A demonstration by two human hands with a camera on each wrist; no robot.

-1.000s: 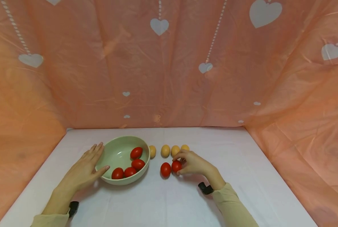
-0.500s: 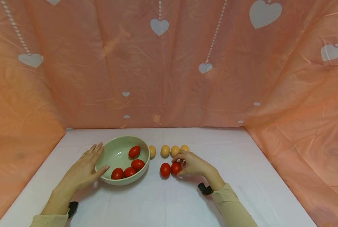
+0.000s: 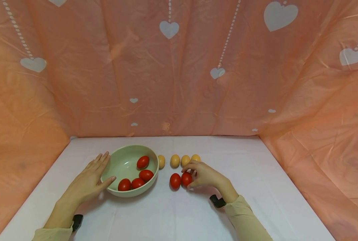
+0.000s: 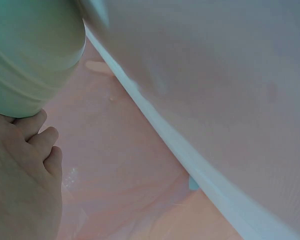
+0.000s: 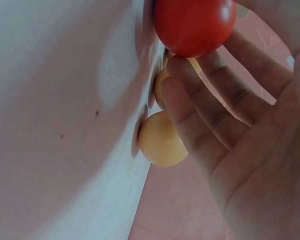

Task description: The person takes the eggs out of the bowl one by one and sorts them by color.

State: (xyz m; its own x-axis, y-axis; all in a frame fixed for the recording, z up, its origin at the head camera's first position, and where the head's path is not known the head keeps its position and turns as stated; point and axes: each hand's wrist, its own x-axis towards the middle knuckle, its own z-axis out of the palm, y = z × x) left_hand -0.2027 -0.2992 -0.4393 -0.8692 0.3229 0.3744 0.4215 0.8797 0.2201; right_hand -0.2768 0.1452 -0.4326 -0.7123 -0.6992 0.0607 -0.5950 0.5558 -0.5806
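A pale green bowl (image 3: 121, 167) stands left of centre in the head view, with several glossy red eggs (image 3: 146, 175) inside it. My left hand (image 3: 87, 182) rests on its left side, fingers straight along the outside and thumb over the near rim. To the right, my right hand (image 3: 206, 174) has its curved fingers and thumb around a red egg (image 3: 186, 180) on the table. Another red egg (image 3: 175, 181) lies just left of it. In the right wrist view the gripped egg (image 5: 195, 25) shows at the top, between thumb and fingers.
Several yellow eggs (image 3: 175, 160) stand in a row behind the red pair, the leftmost partly hidden by the bowl. A white cloth covers the table (image 3: 154, 217). Orange curtains (image 3: 179, 83) with white hearts enclose its back and sides.
The rearmost red egg in the bowl has rocked slightly and shifted a little left. Both hands stay almost where they were.
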